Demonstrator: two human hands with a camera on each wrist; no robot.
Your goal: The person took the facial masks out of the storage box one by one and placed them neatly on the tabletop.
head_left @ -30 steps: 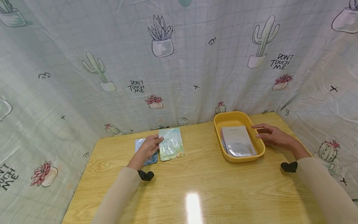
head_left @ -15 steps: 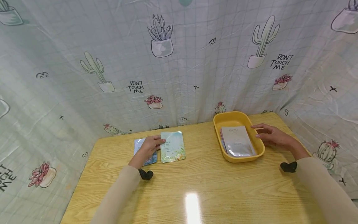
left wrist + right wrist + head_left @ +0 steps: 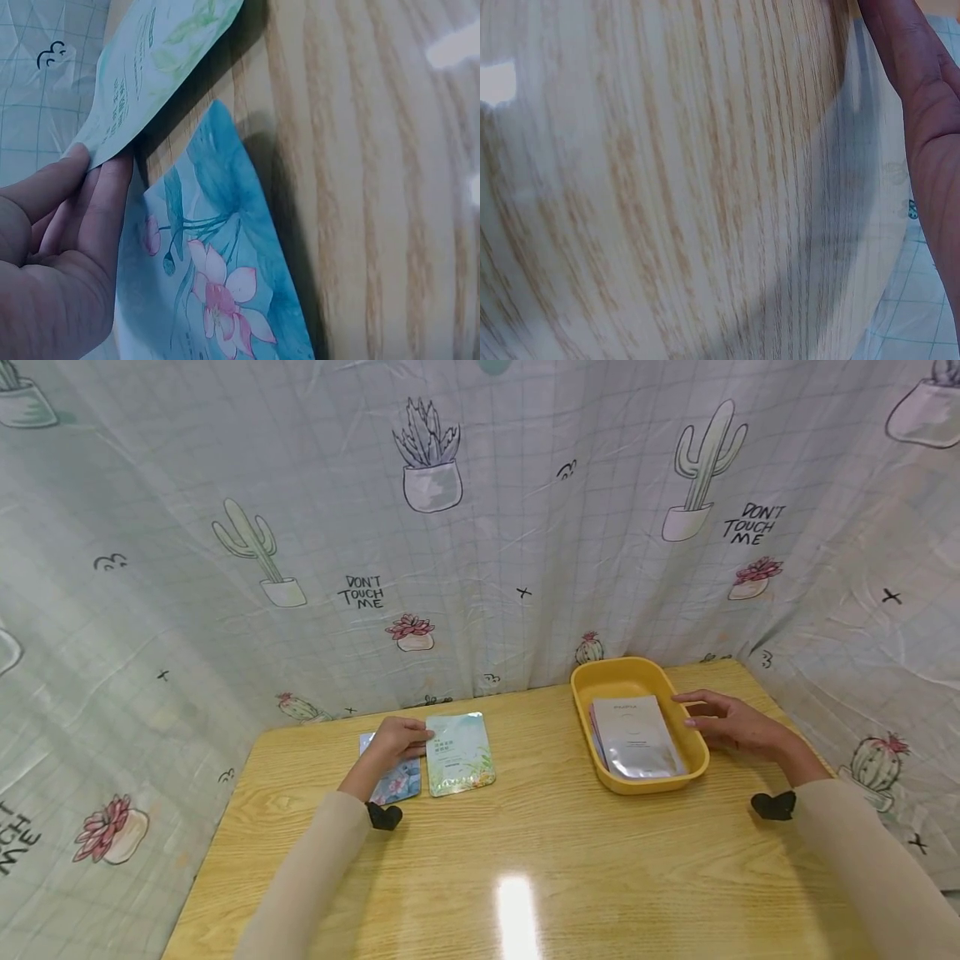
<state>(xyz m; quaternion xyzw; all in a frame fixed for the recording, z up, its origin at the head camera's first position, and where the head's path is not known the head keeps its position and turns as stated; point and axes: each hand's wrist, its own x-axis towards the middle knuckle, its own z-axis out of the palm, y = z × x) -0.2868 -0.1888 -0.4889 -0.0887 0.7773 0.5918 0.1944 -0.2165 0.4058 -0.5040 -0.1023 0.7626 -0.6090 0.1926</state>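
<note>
My left hand (image 3: 392, 743) pinches the left edge of a pale green face mask packet (image 3: 460, 756), thumb above and fingers beneath. In the left wrist view that green packet (image 3: 161, 67) tilts up off the table at the pinched edge. Partly under this hand lies a blue face mask packet (image 3: 401, 783); its pink lotus print shows in the left wrist view (image 3: 217, 292). On the right, my right hand (image 3: 738, 729) rests its fingertips at the right rim of a yellow basket (image 3: 626, 788), fingers loosely extended. The right wrist view shows only part of that hand (image 3: 930, 97).
Inside the basket lies a stack of packets, a silver-white one (image 3: 637, 739) on top and pinkish edges showing below. The wooden table (image 3: 570, 860) reflects a bright light near its front. A cactus-print curtain (image 3: 480, 543) hangs behind and at both sides.
The green packet shifted slightly right and toward me, then a little back left. My left hand now lies higher on its edge, uncovering more of the blue packet. The right hand stays put.
</note>
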